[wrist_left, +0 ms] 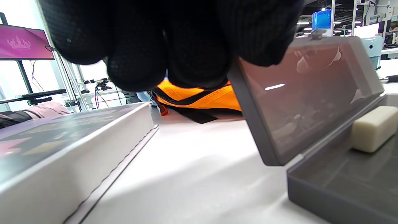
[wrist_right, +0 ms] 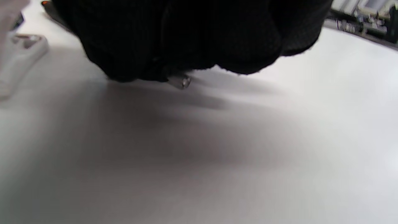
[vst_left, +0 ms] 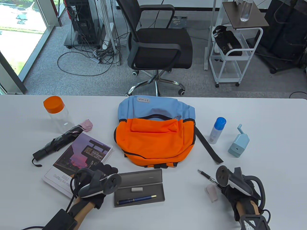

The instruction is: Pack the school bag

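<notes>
The orange and blue backpack (vst_left: 156, 136) lies flat in the middle of the table, zipped. In front of it an open grey pencil case (vst_left: 153, 194) holds a blue pen (vst_left: 136, 199) and a white eraser (vst_left: 137, 189). My left hand (vst_left: 108, 170) sits over the book (vst_left: 79, 158). Its curled fingers (wrist_left: 140, 46) are at the left end of the case's raised lid (wrist_left: 311, 93). My right hand (vst_left: 223, 189), at the near right, grips a black pen (vst_left: 203, 174). The pen's metal end (wrist_right: 182, 81) pokes out under my curled fingers (wrist_right: 186, 40).
A clear bottle with an orange cap (vst_left: 56, 112) and a folded black umbrella (vst_left: 60, 141) lie at the left. A blue-capped spray bottle (vst_left: 217, 130) and a pale blue sharpener (vst_left: 238, 142) stand at the right. A small pinkish packet (vst_left: 212, 192) lies beside my right hand.
</notes>
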`<state>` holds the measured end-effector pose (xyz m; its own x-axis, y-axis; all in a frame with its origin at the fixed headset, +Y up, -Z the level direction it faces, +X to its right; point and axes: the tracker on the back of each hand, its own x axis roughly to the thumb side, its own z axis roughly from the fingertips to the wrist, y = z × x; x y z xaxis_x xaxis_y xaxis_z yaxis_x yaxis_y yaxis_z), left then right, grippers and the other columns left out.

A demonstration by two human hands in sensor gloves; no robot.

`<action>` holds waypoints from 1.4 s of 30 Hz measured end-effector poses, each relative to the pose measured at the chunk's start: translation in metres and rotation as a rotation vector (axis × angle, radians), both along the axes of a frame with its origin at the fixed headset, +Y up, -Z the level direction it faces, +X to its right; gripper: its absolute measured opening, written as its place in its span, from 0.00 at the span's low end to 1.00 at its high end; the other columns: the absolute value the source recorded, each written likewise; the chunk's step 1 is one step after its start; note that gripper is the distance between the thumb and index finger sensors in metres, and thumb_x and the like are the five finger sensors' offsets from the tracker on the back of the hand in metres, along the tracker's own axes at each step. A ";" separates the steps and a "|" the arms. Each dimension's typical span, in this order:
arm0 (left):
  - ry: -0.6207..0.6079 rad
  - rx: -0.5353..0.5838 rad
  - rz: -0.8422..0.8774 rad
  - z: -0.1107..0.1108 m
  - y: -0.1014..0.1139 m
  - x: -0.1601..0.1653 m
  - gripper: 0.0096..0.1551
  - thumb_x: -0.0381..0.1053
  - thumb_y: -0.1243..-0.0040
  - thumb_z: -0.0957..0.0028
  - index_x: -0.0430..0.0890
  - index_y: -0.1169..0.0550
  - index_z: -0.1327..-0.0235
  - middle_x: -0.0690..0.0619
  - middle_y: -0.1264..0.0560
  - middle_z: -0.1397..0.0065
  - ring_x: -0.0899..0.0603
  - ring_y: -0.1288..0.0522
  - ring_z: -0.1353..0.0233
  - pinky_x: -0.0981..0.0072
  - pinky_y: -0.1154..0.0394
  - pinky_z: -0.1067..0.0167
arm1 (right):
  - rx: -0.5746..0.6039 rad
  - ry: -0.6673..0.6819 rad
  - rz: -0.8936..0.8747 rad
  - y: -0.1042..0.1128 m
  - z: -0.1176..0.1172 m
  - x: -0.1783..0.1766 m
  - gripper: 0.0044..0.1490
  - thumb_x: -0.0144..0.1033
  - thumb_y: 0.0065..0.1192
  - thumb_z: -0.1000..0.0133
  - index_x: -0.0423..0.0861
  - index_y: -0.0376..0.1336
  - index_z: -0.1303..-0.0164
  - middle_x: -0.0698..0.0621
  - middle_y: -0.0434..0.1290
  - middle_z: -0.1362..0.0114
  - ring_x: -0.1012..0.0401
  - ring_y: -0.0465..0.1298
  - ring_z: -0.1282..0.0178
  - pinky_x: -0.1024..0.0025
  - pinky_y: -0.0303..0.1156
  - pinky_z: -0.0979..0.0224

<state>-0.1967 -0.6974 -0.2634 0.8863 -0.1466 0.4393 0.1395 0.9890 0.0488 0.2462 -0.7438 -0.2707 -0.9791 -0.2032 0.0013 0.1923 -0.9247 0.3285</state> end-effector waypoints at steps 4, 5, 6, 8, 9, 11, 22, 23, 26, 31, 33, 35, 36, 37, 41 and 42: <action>-0.001 0.001 0.000 0.000 0.000 0.000 0.28 0.56 0.36 0.51 0.44 0.11 0.44 0.54 0.14 0.54 0.41 0.16 0.47 0.47 0.19 0.45 | -0.072 0.051 0.029 0.001 -0.002 -0.003 0.32 0.47 0.73 0.58 0.41 0.72 0.48 0.47 0.79 0.57 0.55 0.78 0.59 0.46 0.75 0.37; -0.002 0.000 0.002 0.000 0.000 0.000 0.28 0.56 0.36 0.51 0.44 0.11 0.44 0.54 0.14 0.54 0.41 0.16 0.47 0.46 0.19 0.45 | -0.072 0.055 0.039 0.001 -0.002 -0.002 0.32 0.47 0.73 0.58 0.41 0.73 0.49 0.47 0.79 0.58 0.55 0.78 0.60 0.46 0.76 0.38; -0.003 -0.001 0.004 0.000 0.000 0.000 0.28 0.56 0.36 0.51 0.44 0.11 0.44 0.54 0.14 0.54 0.41 0.16 0.47 0.47 0.19 0.45 | -0.071 0.035 0.041 0.005 0.000 0.000 0.32 0.48 0.73 0.58 0.41 0.73 0.49 0.47 0.79 0.58 0.55 0.78 0.60 0.46 0.75 0.38; -0.004 -0.002 0.006 0.000 0.000 0.000 0.28 0.56 0.36 0.51 0.44 0.11 0.44 0.54 0.14 0.54 0.41 0.16 0.47 0.46 0.19 0.45 | -0.008 0.017 0.020 0.017 0.003 0.002 0.31 0.47 0.73 0.57 0.41 0.73 0.49 0.47 0.79 0.58 0.55 0.78 0.60 0.46 0.75 0.37; -0.005 -0.001 0.004 0.000 0.000 0.000 0.28 0.56 0.36 0.51 0.44 0.11 0.44 0.54 0.13 0.54 0.41 0.16 0.47 0.47 0.19 0.45 | 0.052 0.013 0.006 0.030 0.005 0.002 0.31 0.46 0.73 0.57 0.41 0.73 0.49 0.47 0.79 0.58 0.55 0.78 0.59 0.46 0.75 0.37; -0.008 0.001 0.002 0.000 0.000 0.000 0.28 0.56 0.36 0.51 0.44 0.11 0.44 0.54 0.13 0.54 0.41 0.16 0.47 0.47 0.19 0.45 | 0.137 0.035 -0.015 0.055 0.010 -0.008 0.31 0.46 0.73 0.57 0.41 0.73 0.48 0.46 0.79 0.57 0.55 0.78 0.59 0.46 0.75 0.37; -0.012 -0.002 0.014 0.000 0.000 -0.001 0.28 0.56 0.36 0.51 0.44 0.11 0.44 0.54 0.14 0.54 0.41 0.16 0.47 0.47 0.19 0.45 | 0.174 0.706 0.109 0.062 0.048 -0.242 0.30 0.45 0.72 0.57 0.44 0.72 0.47 0.48 0.80 0.55 0.55 0.79 0.56 0.47 0.75 0.35; -0.013 -0.002 0.015 0.000 0.000 -0.001 0.28 0.56 0.36 0.51 0.44 0.11 0.44 0.54 0.13 0.54 0.41 0.16 0.47 0.46 0.19 0.45 | 0.167 0.724 0.123 0.056 0.048 -0.252 0.30 0.45 0.72 0.57 0.45 0.73 0.47 0.48 0.80 0.55 0.55 0.79 0.56 0.47 0.75 0.35; -0.018 -0.002 0.017 0.000 -0.001 -0.002 0.28 0.56 0.36 0.51 0.44 0.11 0.44 0.54 0.13 0.54 0.41 0.16 0.47 0.47 0.19 0.45 | 0.151 0.743 0.153 0.035 0.042 -0.272 0.29 0.44 0.70 0.56 0.46 0.72 0.46 0.48 0.80 0.54 0.56 0.79 0.56 0.47 0.75 0.35; -0.034 -0.003 0.023 0.000 0.000 -0.001 0.28 0.56 0.35 0.52 0.44 0.10 0.46 0.54 0.13 0.56 0.42 0.16 0.47 0.47 0.19 0.45 | 0.360 0.612 -0.008 0.057 0.037 -0.258 0.28 0.45 0.67 0.54 0.47 0.71 0.45 0.48 0.78 0.52 0.56 0.78 0.55 0.47 0.74 0.35; -0.045 -0.029 0.048 0.001 0.001 -0.001 0.27 0.56 0.35 0.52 0.44 0.10 0.47 0.54 0.14 0.57 0.42 0.16 0.47 0.47 0.19 0.45 | 0.449 0.490 -0.131 0.066 0.030 -0.246 0.35 0.45 0.69 0.55 0.51 0.66 0.36 0.44 0.72 0.43 0.51 0.74 0.48 0.41 0.68 0.31; -0.074 0.005 0.033 0.003 0.002 0.002 0.27 0.56 0.35 0.52 0.44 0.10 0.48 0.55 0.14 0.56 0.42 0.16 0.47 0.47 0.19 0.45 | 0.278 0.407 -0.152 0.056 0.020 -0.243 0.55 0.46 0.68 0.53 0.49 0.45 0.20 0.38 0.56 0.23 0.42 0.64 0.30 0.35 0.58 0.25; -0.087 0.023 0.020 0.004 0.002 0.002 0.27 0.56 0.35 0.52 0.44 0.10 0.48 0.55 0.14 0.56 0.42 0.16 0.47 0.47 0.19 0.44 | 0.239 0.418 -0.124 0.052 0.016 -0.244 0.57 0.46 0.68 0.53 0.49 0.41 0.19 0.37 0.48 0.17 0.38 0.59 0.24 0.32 0.55 0.24; -0.108 0.053 0.022 0.005 0.003 0.004 0.27 0.56 0.35 0.53 0.45 0.10 0.48 0.55 0.14 0.56 0.42 0.16 0.47 0.47 0.19 0.44 | 0.212 0.440 -0.080 0.045 0.012 -0.246 0.58 0.46 0.68 0.53 0.48 0.40 0.19 0.37 0.44 0.14 0.35 0.56 0.21 0.31 0.54 0.23; -0.141 0.095 0.033 0.010 0.006 0.007 0.27 0.56 0.33 0.53 0.43 0.11 0.48 0.54 0.15 0.57 0.42 0.17 0.46 0.45 0.19 0.43 | 0.252 0.493 -0.039 0.035 0.009 -0.251 0.46 0.40 0.69 0.54 0.49 0.55 0.25 0.48 0.75 0.35 0.47 0.77 0.37 0.36 0.64 0.27; -0.154 0.114 0.011 0.012 0.008 0.010 0.27 0.56 0.33 0.53 0.44 0.11 0.48 0.54 0.15 0.57 0.41 0.17 0.45 0.44 0.20 0.42 | 0.263 0.484 -0.041 0.033 0.011 -0.251 0.43 0.37 0.70 0.54 0.50 0.57 0.26 0.49 0.77 0.42 0.50 0.78 0.43 0.37 0.65 0.27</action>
<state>-0.1872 -0.6892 -0.2516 0.8118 -0.1942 0.5507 0.1111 0.9772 0.1808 -0.0048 -0.7106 -0.2597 -0.8866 -0.2192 0.4073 0.2263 -0.9736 -0.0312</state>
